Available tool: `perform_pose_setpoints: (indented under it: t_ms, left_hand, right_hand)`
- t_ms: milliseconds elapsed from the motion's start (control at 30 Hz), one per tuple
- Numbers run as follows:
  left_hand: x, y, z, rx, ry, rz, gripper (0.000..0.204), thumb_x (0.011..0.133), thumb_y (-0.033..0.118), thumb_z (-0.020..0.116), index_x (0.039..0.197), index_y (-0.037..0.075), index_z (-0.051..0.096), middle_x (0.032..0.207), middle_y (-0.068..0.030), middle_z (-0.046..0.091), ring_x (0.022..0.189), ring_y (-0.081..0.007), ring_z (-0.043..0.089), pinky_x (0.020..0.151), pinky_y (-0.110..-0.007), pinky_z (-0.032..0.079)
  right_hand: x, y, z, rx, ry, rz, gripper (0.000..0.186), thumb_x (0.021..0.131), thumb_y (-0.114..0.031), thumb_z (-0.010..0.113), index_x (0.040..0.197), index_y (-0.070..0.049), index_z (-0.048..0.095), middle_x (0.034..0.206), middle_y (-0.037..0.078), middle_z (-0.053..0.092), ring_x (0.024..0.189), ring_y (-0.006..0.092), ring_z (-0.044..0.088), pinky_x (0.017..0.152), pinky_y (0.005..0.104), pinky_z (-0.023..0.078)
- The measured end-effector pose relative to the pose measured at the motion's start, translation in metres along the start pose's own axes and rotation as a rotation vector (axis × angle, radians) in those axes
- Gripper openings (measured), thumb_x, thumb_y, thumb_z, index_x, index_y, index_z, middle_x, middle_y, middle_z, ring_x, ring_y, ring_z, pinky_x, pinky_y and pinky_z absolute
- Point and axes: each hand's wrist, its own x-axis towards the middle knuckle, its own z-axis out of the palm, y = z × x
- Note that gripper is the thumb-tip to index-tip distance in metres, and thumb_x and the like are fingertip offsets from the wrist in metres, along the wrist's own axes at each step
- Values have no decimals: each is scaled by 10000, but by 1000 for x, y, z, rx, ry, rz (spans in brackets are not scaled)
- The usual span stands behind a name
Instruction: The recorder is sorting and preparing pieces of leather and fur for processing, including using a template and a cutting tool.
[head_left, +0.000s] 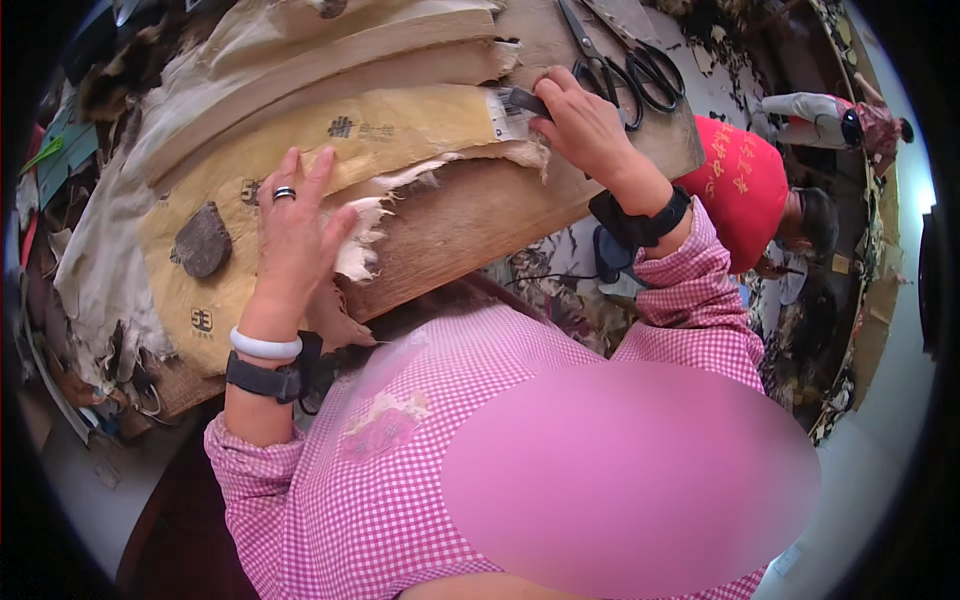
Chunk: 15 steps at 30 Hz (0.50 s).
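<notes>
A yellow paper pattern lies over a pale hide on a wooden board. My left hand rests on the pattern near its lower edge, fingers spread. At the pattern's right end, my right hand grips a short dark tool; its pale, bristle-like end touches the hide there, and its exact kind is unclear. A flat dark stone sits on the pattern left of my left hand. The hide's ragged white edge sticks out beside my left thumb.
Two pairs of black-handled scissors lie on the board just beyond my right hand. A person in red is close by on the right, and another person is farther off. Fur scraps cover the floor.
</notes>
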Motion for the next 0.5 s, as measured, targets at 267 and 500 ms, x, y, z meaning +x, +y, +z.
perform_pose_setpoints:
  t_ms: [267, 500]
  left_hand:
    - [-2, 4, 8, 102, -21, -30, 656, 830, 335, 648, 1429, 313, 383, 1501, -119, 289, 1272, -342, 339, 1052, -454, 310]
    - [-4, 2, 13, 228, -27, -11, 644, 847, 390, 606, 1439, 366, 354, 1532, -96, 241, 1293, -282, 291, 1019, -436, 293]
  right_hand:
    - [7, 17, 4, -13, 91, -58, 263, 805, -219, 669, 962, -72, 518, 937, 96, 564, 880, 315, 614, 698, 418, 501]
    - [47, -41, -24, 116, 85, -326, 233, 775, -154, 656, 937, -52, 524, 921, 124, 557, 899, 326, 598, 752, 400, 494]
